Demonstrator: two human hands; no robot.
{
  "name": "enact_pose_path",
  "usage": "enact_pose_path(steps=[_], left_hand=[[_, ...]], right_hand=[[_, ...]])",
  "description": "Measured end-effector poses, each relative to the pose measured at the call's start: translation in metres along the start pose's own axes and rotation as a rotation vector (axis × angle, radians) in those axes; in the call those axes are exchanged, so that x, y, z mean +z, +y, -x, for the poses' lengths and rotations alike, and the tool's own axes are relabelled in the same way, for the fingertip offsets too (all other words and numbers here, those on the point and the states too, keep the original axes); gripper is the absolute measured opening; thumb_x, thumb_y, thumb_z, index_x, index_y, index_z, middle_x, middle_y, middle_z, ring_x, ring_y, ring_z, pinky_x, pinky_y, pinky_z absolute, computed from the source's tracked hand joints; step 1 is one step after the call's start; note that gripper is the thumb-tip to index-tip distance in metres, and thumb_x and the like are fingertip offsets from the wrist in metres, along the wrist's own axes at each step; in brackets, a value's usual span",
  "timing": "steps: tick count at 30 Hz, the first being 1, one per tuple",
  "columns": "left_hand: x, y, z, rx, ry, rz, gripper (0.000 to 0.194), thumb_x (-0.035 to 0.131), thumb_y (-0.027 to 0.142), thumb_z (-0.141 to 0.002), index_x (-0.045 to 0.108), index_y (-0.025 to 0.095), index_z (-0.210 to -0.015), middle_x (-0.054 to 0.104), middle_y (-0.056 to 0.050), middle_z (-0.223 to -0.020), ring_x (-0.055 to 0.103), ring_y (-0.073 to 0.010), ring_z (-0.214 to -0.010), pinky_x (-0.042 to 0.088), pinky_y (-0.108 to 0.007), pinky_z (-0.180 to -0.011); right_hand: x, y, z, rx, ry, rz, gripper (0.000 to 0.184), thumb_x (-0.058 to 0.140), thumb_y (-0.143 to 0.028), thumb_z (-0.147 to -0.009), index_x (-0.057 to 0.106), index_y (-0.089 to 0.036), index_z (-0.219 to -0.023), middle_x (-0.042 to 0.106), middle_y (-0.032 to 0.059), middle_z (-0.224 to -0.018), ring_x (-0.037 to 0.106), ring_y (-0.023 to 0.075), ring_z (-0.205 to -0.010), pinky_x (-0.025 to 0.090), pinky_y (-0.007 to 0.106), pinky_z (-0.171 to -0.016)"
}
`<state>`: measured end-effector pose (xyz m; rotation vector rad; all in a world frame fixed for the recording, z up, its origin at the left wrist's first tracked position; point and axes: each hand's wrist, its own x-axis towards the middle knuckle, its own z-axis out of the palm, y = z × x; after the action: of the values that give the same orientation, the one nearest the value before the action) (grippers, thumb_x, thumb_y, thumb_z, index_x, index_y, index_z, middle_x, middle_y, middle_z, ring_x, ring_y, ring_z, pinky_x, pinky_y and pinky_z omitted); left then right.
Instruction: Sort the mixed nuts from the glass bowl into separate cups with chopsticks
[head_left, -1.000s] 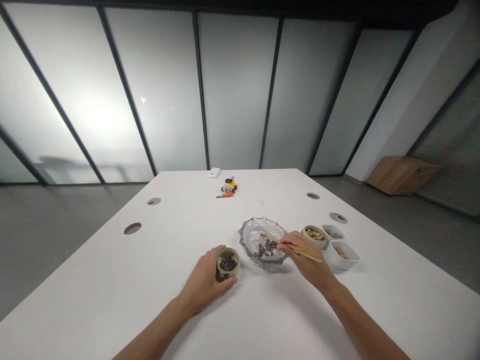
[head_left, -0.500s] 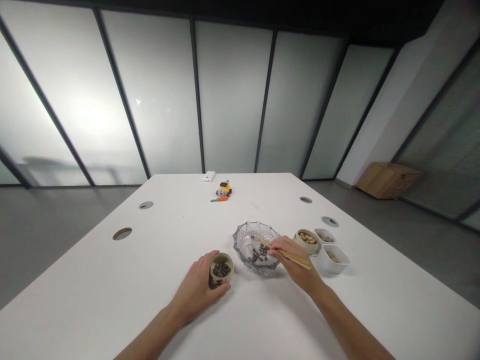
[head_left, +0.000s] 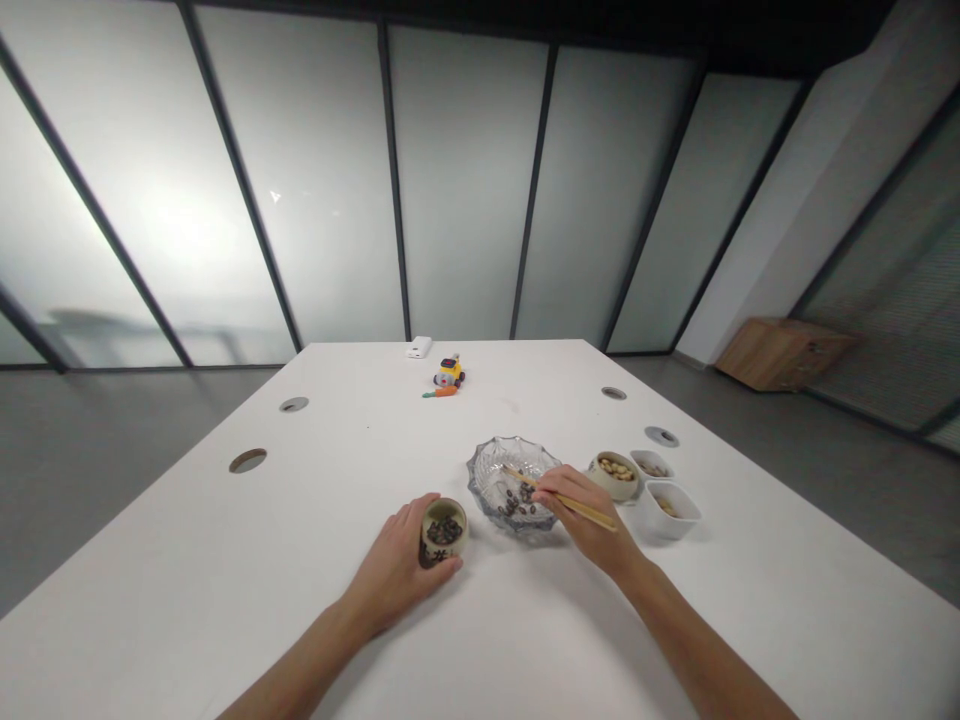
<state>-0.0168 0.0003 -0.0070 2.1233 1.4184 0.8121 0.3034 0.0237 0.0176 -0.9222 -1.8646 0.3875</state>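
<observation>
My left hand (head_left: 397, 565) is wrapped round a small beige cup (head_left: 443, 531) holding dark beans, standing on the white table (head_left: 225, 560). My right hand (head_left: 585, 520) pinches a pair of wooden chopsticks (head_left: 559, 498). Their tips reach into a clear glass bowl (head_left: 511, 482) with several dark beans at its bottom. The bowl stands just right of the cup.
Right of the glass bowl stand a round beige bowl of pale nuts (head_left: 615, 472) and two white square dishes (head_left: 670, 508) (head_left: 650, 464). At the table's far end lie a small toy car (head_left: 448, 373), an orange carrot toy (head_left: 439, 392) and a white box (head_left: 418, 347). Cable holes (head_left: 247, 460) dot the tabletop.
The view has shifted slightly. The chopstick tips have moved a little within the glass bowl; the left hand stays round the cup.
</observation>
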Motion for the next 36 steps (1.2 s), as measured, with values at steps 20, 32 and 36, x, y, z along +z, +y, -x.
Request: enact_pose_path(steps=[20,32,36], left_hand=[[-0.001,0.001,0.000,-0.011,-0.027,0.002,0.071,0.081,0.032,-0.080,0.056,0.024,-0.146,0.068,-0.015,-0.145,0.065,-0.0389,-0.132,0.050,-0.058,-0.115],[-0.001,0.002,0.000,-0.013,-0.025,0.002,0.071,0.082,0.034,-0.081,0.056,0.025,-0.146,0.068,-0.014,-0.145,0.065,-0.0378,-0.132,0.049,-0.058,-0.116],[-0.001,0.003,0.000,-0.009,-0.023,-0.001,0.070,0.082,0.035,-0.081,0.056,0.025,-0.146,0.068,-0.014,-0.145,0.065,-0.0377,-0.132,0.049,-0.057,-0.116]], right_hand=[[-0.003,-0.031,-0.004,0.168,0.287,0.117,0.041,0.063,-0.060,-0.103,0.075,-0.024,-0.088,0.075,0.0034,-0.080,0.070,0.0209,-0.075,0.056,0.032,-0.070],[-0.003,-0.016,0.000,0.052,0.118,0.262,0.040,0.057,-0.053,-0.109,0.072,-0.024,-0.086,0.072,0.0039,-0.082,0.068,0.0202,-0.074,0.056,0.033,-0.073],[-0.004,-0.011,0.001,0.069,0.098,0.250,0.040,0.056,-0.052,-0.110,0.073,-0.024,-0.086,0.070,0.0041,-0.085,0.068,0.0202,-0.078,0.057,0.033,-0.076]])
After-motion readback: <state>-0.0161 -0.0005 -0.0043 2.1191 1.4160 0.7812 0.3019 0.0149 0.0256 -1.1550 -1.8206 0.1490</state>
